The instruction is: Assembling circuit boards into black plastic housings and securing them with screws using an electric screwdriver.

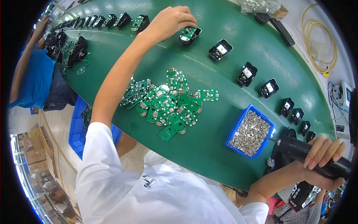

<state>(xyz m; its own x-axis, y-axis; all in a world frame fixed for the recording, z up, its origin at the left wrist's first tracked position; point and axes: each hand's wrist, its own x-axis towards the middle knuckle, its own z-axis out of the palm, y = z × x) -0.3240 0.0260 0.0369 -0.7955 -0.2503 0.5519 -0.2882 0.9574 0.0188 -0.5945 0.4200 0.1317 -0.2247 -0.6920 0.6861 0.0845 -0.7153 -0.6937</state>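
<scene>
My left hand [169, 22] reaches across the table with its fingers bent down at the edge of a green circuit board [187, 34]. That board sits in or over a small black plastic housing [195, 36]; how deep it is seated I cannot tell. Wrapped round a black electric screwdriver [298, 148], my right hand [322, 160] holds it at the right. The driver's thin bit points left, its tip over the edge of a blue bin [228, 141] full of small silver screws [250, 133]. Between my arms lies a loose heap of green circuit boards [167, 102].
More black housings [247, 74] form a curved row along the green table [223, 100], with boards in those at far left. A person in a blue top [35, 74] works at the left. Yellow hose [330, 41] hangs coiled at right; a blue crate [76, 128] stands below the table.
</scene>
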